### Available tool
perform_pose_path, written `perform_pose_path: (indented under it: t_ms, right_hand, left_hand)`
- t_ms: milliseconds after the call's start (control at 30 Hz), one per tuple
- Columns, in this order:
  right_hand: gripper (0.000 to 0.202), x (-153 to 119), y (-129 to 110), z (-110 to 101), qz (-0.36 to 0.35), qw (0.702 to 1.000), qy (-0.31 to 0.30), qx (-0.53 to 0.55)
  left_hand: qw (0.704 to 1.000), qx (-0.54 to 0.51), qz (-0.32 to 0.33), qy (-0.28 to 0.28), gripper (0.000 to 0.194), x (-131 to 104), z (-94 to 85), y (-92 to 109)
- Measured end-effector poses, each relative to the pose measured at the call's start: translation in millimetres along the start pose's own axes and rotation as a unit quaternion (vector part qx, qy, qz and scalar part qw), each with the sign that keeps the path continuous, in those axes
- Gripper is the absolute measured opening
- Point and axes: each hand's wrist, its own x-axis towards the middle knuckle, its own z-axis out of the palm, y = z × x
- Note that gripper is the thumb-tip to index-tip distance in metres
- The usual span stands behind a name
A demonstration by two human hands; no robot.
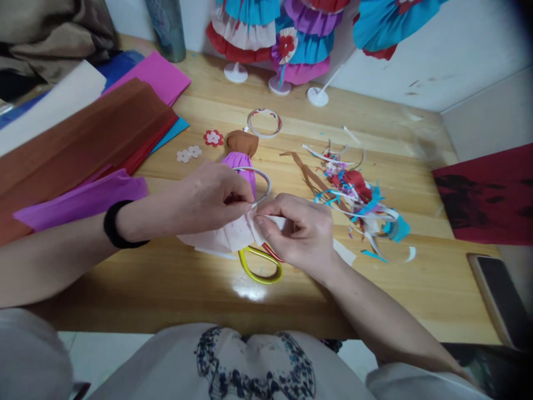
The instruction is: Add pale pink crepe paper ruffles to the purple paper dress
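Note:
Pale pinkish-white crepe paper (229,236) is gathered in small pleats between my hands. My left hand (208,194) pinches its upper edge with thumb and forefinger. Right beside it, the fingers of my right hand (297,228) are closed on the same paper. A thin white ring (268,180), like a narrow tape roll, stands behind my left fingertips; whether that hand touches it I cannot tell. Beyond lies a small piece of purple crepe (239,161) with a brown gathered top (244,143). Under the paper, scissors show a yellow handle loop (262,280) and some red.
Folded crepe sheets (83,139) cover the left side. Paper flowers (213,138) and another tape ring (264,135) lie behind my hands. Scraps (358,194) are heaped at right, near a phone (499,294). Ruffled paper dresses on white stands (280,85) line the wall.

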Motion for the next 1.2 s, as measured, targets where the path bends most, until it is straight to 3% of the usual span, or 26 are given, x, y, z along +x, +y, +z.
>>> perform_pose_path:
  t_ms: [133, 367, 767, 967, 1100, 1200]
  right_hand:
    - [0.013, 1.0, 2.9, 0.3, -0.018, 1.000, 0.001, 0.005]
    - [0.012, 1.5, 7.2, 1.8, 0.082, 0.995, 0.042, 0.042]
    - [0.024, 11.1, 7.3, 2.2, 0.201, 0.969, 0.028, 0.143]
    - [0.032, 26.1, 6.9, -8.0, 0.314, 0.928, -0.056, 0.196]
    - [0.035, 38.2, 9.7, -16.2, 0.287, 0.936, -0.129, 0.159]
    - [0.032, 40.5, 9.1, -17.9, 0.259, 0.949, -0.126, 0.128]
  left_hand:
    - [1.000, 0.003, 0.004, 0.001, 0.026, -0.4, -0.8, 0.8]
    - [1.000, 0.022, -0.007, -0.008, 0.033, -0.6, -3.3, 5.9]
    - [1.000, 0.016, -0.007, -0.013, 0.036, -0.3, -5.6, 10.7]
    - [1.000, 0.011, 0.021, -0.012, 0.039, -1.4, -4.2, 8.1]
    - [1.000, 0.017, 0.018, -0.014, 0.034, -3.1, -6.9, 11.2]
    - [1.000, -0.003, -0.015, -0.012, 0.025, -3.2, -10.0, 12.9]
